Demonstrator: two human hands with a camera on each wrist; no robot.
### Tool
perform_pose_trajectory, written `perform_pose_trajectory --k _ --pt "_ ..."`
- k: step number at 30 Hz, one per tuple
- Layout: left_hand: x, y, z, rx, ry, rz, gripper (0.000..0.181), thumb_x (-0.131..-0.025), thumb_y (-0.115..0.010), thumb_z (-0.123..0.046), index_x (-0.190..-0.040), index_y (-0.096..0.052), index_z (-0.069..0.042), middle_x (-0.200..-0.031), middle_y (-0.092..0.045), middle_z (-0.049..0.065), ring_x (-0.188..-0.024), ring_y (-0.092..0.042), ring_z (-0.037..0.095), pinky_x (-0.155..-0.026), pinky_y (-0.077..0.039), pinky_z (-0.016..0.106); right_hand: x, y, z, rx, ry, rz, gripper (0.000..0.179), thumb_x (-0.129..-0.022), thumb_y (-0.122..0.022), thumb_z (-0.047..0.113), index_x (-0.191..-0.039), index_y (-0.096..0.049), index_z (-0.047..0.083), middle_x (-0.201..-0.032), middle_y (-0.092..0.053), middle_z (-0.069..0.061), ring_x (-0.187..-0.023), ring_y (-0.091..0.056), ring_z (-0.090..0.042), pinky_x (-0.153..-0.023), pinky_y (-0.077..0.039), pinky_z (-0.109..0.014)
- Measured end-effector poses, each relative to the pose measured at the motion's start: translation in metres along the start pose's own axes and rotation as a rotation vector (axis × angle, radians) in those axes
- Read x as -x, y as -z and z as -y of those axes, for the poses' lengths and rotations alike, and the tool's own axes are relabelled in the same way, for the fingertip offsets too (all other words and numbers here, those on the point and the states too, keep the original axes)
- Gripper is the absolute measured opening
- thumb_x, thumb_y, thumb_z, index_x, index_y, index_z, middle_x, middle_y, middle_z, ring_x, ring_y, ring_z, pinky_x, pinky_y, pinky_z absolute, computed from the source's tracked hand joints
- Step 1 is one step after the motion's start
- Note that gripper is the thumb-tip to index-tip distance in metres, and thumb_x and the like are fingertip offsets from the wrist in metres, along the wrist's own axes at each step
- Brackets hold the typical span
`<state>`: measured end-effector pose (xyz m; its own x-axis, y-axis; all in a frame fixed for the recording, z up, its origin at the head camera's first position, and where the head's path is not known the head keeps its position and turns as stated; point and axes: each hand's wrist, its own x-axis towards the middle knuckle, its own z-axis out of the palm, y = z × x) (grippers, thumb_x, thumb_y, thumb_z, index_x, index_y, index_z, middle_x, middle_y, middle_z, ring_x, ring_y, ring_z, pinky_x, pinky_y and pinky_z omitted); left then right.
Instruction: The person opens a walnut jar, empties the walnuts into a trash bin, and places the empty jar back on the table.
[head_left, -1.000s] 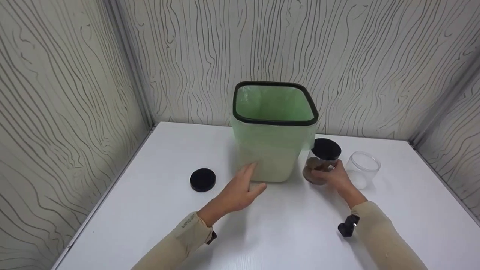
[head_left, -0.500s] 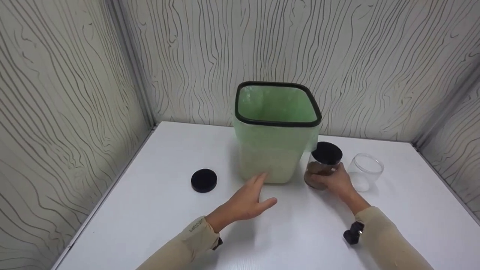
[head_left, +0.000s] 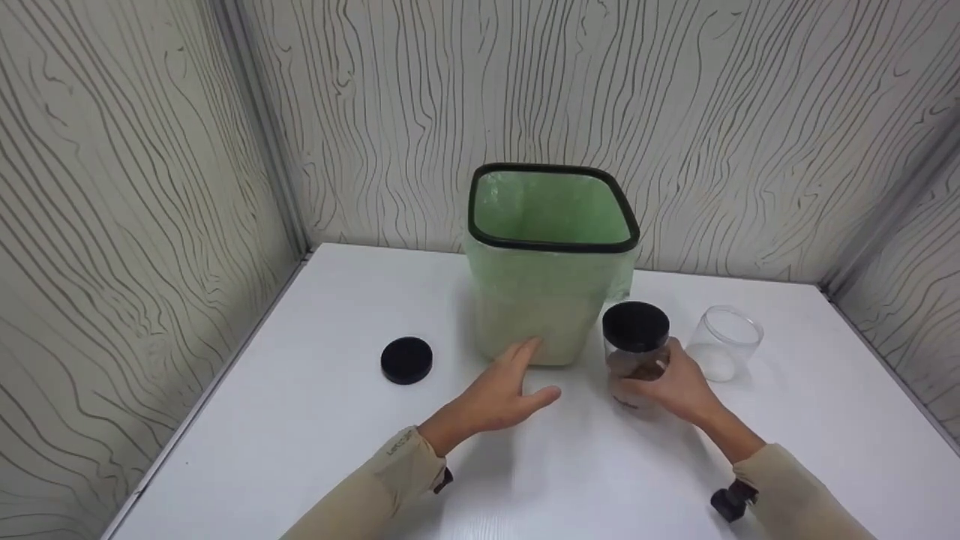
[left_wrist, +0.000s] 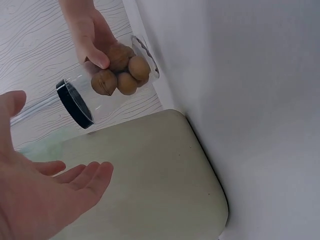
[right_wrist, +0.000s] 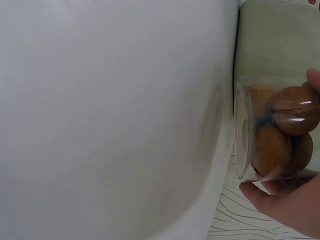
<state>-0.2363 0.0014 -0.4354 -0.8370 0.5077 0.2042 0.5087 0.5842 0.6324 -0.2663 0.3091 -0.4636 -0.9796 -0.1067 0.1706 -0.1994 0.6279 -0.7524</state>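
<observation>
My right hand [head_left: 679,382] grips the side of a clear jar [head_left: 616,358] with a black lid [head_left: 636,325]. Several brown walnuts [left_wrist: 139,68] sit in the jar's lower part, seen best in the left wrist view. The jar is upright, and its base seems a little above the white table, with a shadow beneath in the right wrist view. My left hand [head_left: 495,394] is held with fingers extended and thumb spread, holding nothing. It is in front of the pale green bin [head_left: 525,315]; whether its fingertips touch the bin I cannot tell.
A green bag lines the bin under a black rim [head_left: 555,246]. Left of it a loose black lid [head_left: 406,360] lies flat on the white table [head_left: 315,420]. An uncovered clear jar [head_left: 739,345] stands at the right. Patterned walls [head_left: 420,112] border the table.
My right hand has brought the walnut jar nearer to me and slightly left, away from the bin's side. The left hand has shifted slightly right.
</observation>
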Motion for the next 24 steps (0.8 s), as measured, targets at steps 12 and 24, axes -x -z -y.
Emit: perform_pose_trajectory --k 12,24 --pt "-0.008 -0.004 -0.011 0.042 -0.066 -0.027 0.081 -0.087 -0.056 -0.057 -0.148 -0.028 -0.012 -0.149 -0.032 0.002 -0.136 -0.028 0.014 -0.108 -0.028 0.037 0.030 -0.008 0.018 0.162 0.238 0.025 0.088 -0.063 -0.087 0.041 -0.130 -0.044 0.002 -0.121 -0.056 -0.008 -0.108 -0.054 -0.021 -0.087 -0.044 -0.047" --pt "-0.007 -0.007 -0.017 0.106 -0.167 0.016 0.086 -0.084 -0.058 -0.060 -0.149 -0.025 -0.014 -0.150 -0.028 -0.001 -0.134 -0.028 0.011 -0.107 -0.030 0.035 0.047 -0.021 0.043 0.127 0.347 0.136 0.083 -0.066 -0.084 0.045 -0.132 -0.043 0.014 -0.116 -0.053 0.009 -0.096 -0.055 -0.009 -0.077 -0.050 -0.033"
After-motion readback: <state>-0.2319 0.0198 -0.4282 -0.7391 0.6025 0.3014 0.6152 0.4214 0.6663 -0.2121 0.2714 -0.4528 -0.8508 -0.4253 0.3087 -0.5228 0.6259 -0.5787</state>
